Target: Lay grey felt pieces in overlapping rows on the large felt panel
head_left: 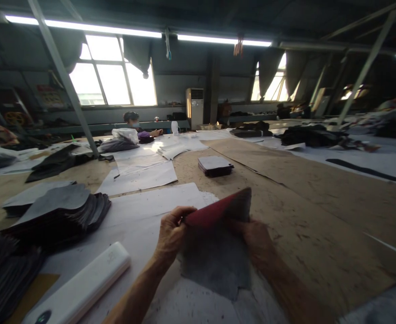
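Observation:
Both my hands hold up a cut fabric piece [214, 261], grey on one face and red where its top edge is folded over. My left hand [171, 234] pinches the folded red edge at its left end, fingers closed on it. My right hand [257, 238] grips the piece's right side, partly hidden behind the cloth. The piece hangs just above the white paper [144, 211] spread on the big wooden table [319, 202].
A fanned stack of grey cut pieces [59, 211] lies left. A white oblong case [83, 283] sits near my left forearm. A small dark stack [215, 165] rests mid-table. More paper sheets and dark cloth piles lie farther back, where a person [133, 122] sits.

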Available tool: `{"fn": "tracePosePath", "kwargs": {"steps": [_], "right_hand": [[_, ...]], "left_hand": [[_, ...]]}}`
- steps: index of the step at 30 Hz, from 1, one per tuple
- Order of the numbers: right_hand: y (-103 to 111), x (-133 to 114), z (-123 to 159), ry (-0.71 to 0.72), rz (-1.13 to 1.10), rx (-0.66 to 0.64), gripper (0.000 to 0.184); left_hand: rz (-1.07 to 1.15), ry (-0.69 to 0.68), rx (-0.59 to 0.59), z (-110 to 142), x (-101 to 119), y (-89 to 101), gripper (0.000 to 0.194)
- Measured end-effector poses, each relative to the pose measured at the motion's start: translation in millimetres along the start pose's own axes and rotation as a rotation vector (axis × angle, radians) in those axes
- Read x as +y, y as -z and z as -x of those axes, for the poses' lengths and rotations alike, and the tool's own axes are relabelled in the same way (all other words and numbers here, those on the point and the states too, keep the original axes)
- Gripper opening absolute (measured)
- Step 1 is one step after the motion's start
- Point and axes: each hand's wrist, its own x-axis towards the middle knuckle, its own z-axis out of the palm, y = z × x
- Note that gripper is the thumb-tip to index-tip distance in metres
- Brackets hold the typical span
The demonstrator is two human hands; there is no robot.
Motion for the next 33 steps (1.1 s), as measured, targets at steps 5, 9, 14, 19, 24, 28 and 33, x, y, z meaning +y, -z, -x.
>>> {"fn": "tracePosePath", "kwargs": {"steps": [5, 9, 14, 19, 24, 28, 33], "right_hand": [[0.7, -5.0, 6.4, 0.174, 0.101, 0.012, 0.02], [0.8, -3.1, 1.5, -0.059, -0.012, -0.124, 0.025], [0.3, 2.1, -0.3, -0.004, -0.007, -0.039, 0.021], [-0.2, -2.4, 4.8, 0.127, 0.05, -0.004, 0.02], [-0.2, -0.3, 2.0, -0.061, -0.014, -0.124, 0.024], [0.3, 3.5, 2.2, 0.042, 0.013, 0.051, 0.018], [-0.2, -2.5, 3.3, -0.071, 0.037, 0.04, 0.021]], "left_hand": [[0.063, 0.165, -0.052, -1.4, -10.5, 2.6, 0.023], [0.048, 0.093, 0.041, -3.0, -11.0, 3.9, 0.023], [0.026, -0.019, 0.025, -3.3, -6.0, 4.0, 0.026], [0.029, 0.135, -0.028, -2.4, -13.1, 4.0, 0.027], [-0.052, 0.042, 0.028, -1.5, -4.2, 5.0, 0.017], [-0.054, -0.015, 0.004, -3.2, -1.0, 5.6, 0.027], [-0.028, 0.182, -0.052, -3.9, -8.6, 7.7, 0.026]]}}
